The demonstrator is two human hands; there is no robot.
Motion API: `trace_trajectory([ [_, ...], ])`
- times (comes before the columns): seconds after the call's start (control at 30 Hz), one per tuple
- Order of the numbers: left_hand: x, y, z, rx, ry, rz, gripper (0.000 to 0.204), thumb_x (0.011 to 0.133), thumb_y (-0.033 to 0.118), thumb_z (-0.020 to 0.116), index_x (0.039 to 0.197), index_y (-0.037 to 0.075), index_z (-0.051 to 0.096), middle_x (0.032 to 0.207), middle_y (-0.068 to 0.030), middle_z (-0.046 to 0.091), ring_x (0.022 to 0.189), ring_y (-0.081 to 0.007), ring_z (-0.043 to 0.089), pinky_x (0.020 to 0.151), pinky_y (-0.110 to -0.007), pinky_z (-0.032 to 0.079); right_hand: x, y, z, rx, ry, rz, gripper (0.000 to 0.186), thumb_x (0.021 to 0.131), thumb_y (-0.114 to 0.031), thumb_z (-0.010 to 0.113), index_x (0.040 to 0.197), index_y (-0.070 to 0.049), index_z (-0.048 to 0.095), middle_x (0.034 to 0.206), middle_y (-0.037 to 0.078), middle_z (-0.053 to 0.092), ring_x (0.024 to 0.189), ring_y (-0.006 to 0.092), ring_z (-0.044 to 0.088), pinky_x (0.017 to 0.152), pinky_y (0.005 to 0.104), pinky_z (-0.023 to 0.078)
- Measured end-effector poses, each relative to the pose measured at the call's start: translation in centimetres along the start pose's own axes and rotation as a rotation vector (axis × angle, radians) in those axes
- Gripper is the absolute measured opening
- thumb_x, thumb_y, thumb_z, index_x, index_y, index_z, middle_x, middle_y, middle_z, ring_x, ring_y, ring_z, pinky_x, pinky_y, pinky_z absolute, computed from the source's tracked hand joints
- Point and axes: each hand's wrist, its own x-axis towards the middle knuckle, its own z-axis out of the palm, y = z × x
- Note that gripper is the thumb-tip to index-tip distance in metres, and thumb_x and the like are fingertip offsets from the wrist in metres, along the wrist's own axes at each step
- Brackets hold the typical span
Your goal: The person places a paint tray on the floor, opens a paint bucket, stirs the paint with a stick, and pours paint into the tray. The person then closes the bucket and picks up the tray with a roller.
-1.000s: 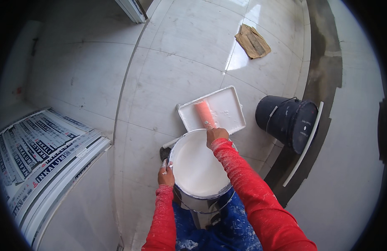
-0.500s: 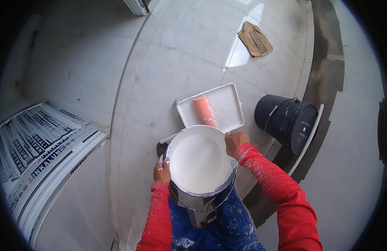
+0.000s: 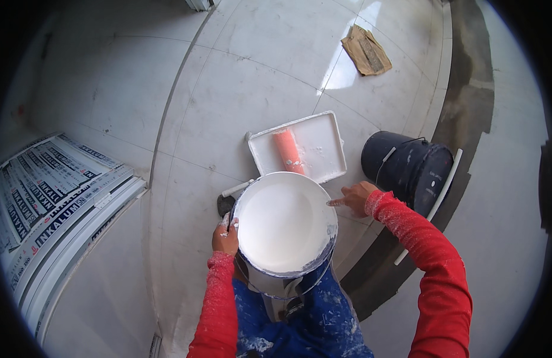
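Note:
In front of my legs is a bucket [image 3: 283,224] of white paint, its wire handle hanging down on the near side. My left hand [image 3: 226,235], smeared with white, is closed on the bucket's left rim. Just off the right rim is my right hand [image 3: 356,198], holding nothing, its index finger stretched toward the bucket. Beyond the bucket lies a white paint tray [image 3: 320,146] with an orange roller sleeve [image 3: 288,152] in it. The bucket hides part of the tray's near edge.
A dark lidded bucket [image 3: 395,167] lies tilted at the right, with a thin white pole [image 3: 434,209] beside it. Flattened brown paper [image 3: 366,51] is on the tiled floor farther off. Wrapped panels or frames [image 3: 55,191] are stacked at the left.
My right hand has let go of the bucket's right rim and moved a little to the right. My left hand still grips the left rim.

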Motion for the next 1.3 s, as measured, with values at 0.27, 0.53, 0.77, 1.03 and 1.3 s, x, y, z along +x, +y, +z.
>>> trace_trajectory([
  [0.27, -1.5, 0.4, 0.9, -0.030, -0.007, 0.031, 0.036, 0.091, 0.020, 0.054, 0.122, 0.003, 0.059, 0.108, -0.0223, 0.063, 0.101, -0.0376, 0.061, 0.088, -0.040, 0.047, 5.5, 0.5, -5.1, -0.422, 0.589, -0.343, 0.053, 0.086, -0.020, 0.061, 0.134, -0.039, 0.049, 0.107, 0.005, 0.053, 0.099, 0.0196, 0.057, 0.078, 0.0308, 0.050],
  [0.53, -2.3, 0.2, 0.6, -0.038, 0.053, 0.099, 0.028, 0.088, 0.016, 0.056, 0.113, 0.006, 0.063, 0.106, -0.0182, 0.064, 0.096, -0.0366, 0.062, 0.085, -0.041, 0.048, 13.4, -2.6, -13.5, -0.826, 0.418, -0.542, 0.069, 0.088, -0.017, 0.061, 0.140, -0.052, 0.031, 0.126, -0.001, 0.042, 0.120, 0.0198, 0.045, 0.100, 0.0356, 0.038],
  [0.77, -2.6, -0.3, -0.2, -0.039, 0.055, 0.055, 0.031, 0.090, 0.019, 0.055, 0.116, 0.004, 0.062, 0.106, -0.0177, 0.064, 0.096, -0.0360, 0.062, 0.085, -0.040, 0.048, 13.5, -1.1, -10.7, -0.785, 0.406, -0.411, 0.076, 0.089, -0.009, 0.058, 0.141, -0.056, 0.025, 0.130, 0.001, 0.042, 0.118, 0.0214, 0.048, 0.103, 0.0376, 0.038],
  [1.03, -2.5, -1.5, 0.3, -0.063, 0.044, 0.043, 0.035, 0.091, 0.022, 0.055, 0.119, 0.001, 0.060, 0.110, -0.0200, 0.063, 0.102, -0.0357, 0.061, 0.089, -0.039, 0.047, 5.8, 0.8, 1.0, -0.242, 0.228, -0.066, 0.058, 0.094, -0.019, 0.048, 0.142, -0.048, 0.033, 0.129, 0.004, 0.049, 0.118, 0.0216, 0.052, 0.101, 0.0396, 0.040],
  [1.3, -2.3, -1.0, 0.3, -0.023, -0.025, -0.017, 0.036, 0.094, 0.021, 0.052, 0.122, 0.000, 0.058, 0.113, -0.0221, 0.062, 0.105, -0.0362, 0.060, 0.092, -0.038, 0.046, -0.3, -0.9, 5.8, -0.129, 0.284, 0.036, 0.060, 0.089, -0.018, 0.053, 0.141, -0.045, 0.038, 0.124, 0.006, 0.050, 0.113, 0.0216, 0.054, 0.098, 0.0434, 0.041],
])
